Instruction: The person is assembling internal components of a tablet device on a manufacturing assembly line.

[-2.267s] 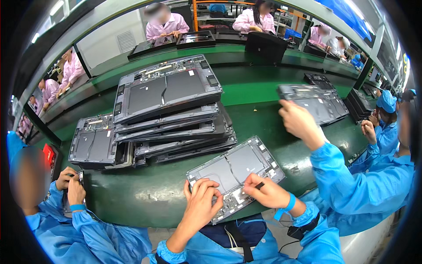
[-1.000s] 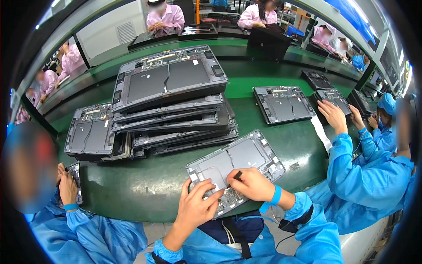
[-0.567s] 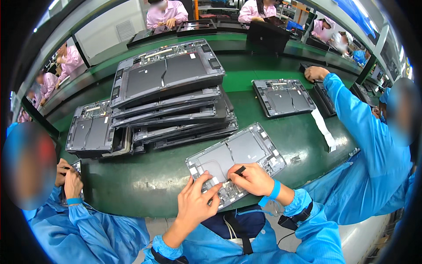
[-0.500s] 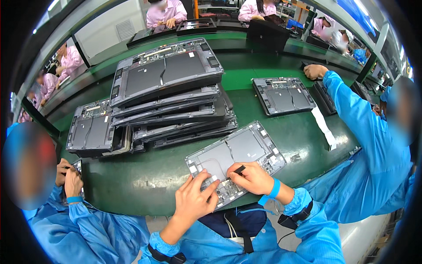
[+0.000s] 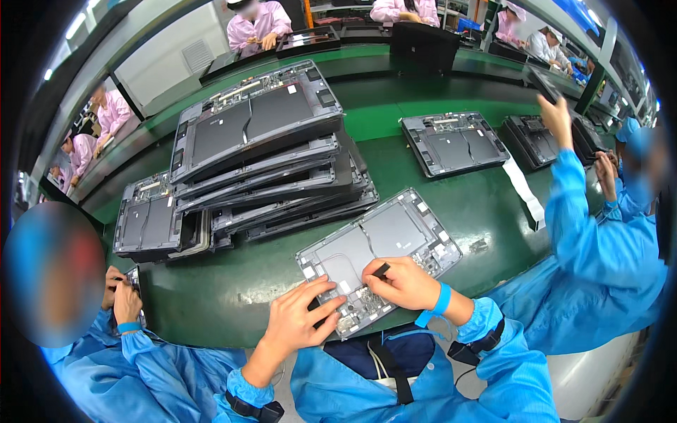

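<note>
An opened tablet-like device [image 5: 395, 227] lies tilted on the green table in front of me, with its grey battery panels, dark ribbon cable and circuit boards exposed. My left hand [image 5: 300, 315] rests at its near left corner, fingers apart, thumb and fingertips at the board's edge; nothing shows in it. Over the middle of the circuit board, my right hand [image 5: 403, 284] is closed round a small black stick-like tool [image 5: 381, 270]. The tool's lower end is hidden by the fingers. A blue band circles my right wrist.
A tall, uneven stack of opened devices [image 5: 257, 151] stands at the left, beside a lower pile [image 5: 146, 218]. More opened devices [image 5: 455, 144] lie at the far right, near a white strip [image 5: 523, 192]. Co-workers in blue sit on both sides; people in pink work across the table.
My left hand has slid slightly left and toward me, its fingers spreading. My right hand stays nearly in place with the black tool. The right co-worker has raised a dark slab-shaped object.
</note>
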Motion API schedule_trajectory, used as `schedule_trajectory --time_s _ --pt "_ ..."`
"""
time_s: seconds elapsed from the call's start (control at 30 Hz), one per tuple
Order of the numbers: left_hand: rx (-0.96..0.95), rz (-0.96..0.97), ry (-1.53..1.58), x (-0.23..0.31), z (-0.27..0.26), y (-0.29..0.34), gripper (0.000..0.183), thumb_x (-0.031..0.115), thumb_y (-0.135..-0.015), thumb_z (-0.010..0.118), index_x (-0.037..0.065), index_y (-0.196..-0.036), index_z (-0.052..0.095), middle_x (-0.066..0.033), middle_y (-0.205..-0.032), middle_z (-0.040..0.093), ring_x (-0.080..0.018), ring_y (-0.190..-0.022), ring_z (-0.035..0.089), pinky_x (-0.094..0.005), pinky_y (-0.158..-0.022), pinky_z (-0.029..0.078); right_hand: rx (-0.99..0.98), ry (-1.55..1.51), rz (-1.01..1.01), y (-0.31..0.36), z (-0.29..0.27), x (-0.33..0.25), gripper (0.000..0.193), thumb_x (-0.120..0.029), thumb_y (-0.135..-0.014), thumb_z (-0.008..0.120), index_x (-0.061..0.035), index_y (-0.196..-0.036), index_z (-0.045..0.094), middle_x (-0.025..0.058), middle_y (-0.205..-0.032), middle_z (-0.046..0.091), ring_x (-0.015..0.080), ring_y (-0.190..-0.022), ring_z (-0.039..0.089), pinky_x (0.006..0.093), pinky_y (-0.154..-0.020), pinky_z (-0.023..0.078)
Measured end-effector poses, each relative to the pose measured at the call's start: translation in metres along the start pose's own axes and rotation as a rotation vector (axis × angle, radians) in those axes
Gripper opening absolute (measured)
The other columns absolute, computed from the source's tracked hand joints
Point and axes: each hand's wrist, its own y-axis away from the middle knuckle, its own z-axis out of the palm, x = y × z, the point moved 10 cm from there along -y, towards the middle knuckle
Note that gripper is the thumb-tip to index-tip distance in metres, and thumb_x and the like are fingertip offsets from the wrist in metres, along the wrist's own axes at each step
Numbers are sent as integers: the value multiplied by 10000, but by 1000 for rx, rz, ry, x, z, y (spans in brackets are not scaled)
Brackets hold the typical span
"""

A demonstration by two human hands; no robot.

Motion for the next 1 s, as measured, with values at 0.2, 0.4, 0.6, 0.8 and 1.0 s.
schedule_trajectory --time_s 0.2,0.4,0.6,0.8,1.0 --pt "-2 -51 93 -15 -5 10 255 110 -694 697 178 -932 760 -56 -1037 679 -265 -1035 674 -371 -788 579 24 5 -72 -3 -1 4 128 -137 -904 608 -17 -926 648 101 -779 649 211 -668 641 313 -609 496" --pt "-17 7 73 -13 -6 6 233 118 -690 703 182 -906 762 -46 -1016 678 -258 -1021 673 -362 -755 578 12 -11 -14 -1 -1 2 120 -125 -900 602 -11 -917 636 118 -787 645 238 -684 646 327 -626 504" --pt "-90 47 42 -12 -6 -1 177 162 -692 717 186 -867 737 -25 -996 659 -244 -953 665 -361 -705 561 -2 -40 21 1 3 2 109 -106 -888 602 -5 -918 626 142 -810 647 283 -712 657 344 -657 520" --pt "-108 141 -25 -6 -4 -10 135 188 -699 720 175 -834 721 -38 -983 645 -244 -897 636 -352 -702 535 29 8 -25 -1 -1 0 110 -105 -885 605 0 -908 626 137 -804 643 274 -699 655 346 -649 521" --pt "-53 83 120 -18 0 -7 143 172 -692 725 148 -832 717 -58 -995 642 -270 -895 625 -362 -713 525 33 -8 -27 -1 -3 -1 117 -113 -885 606 0 -909 628 147 -793 646 268 -687 656 347 -636 519"
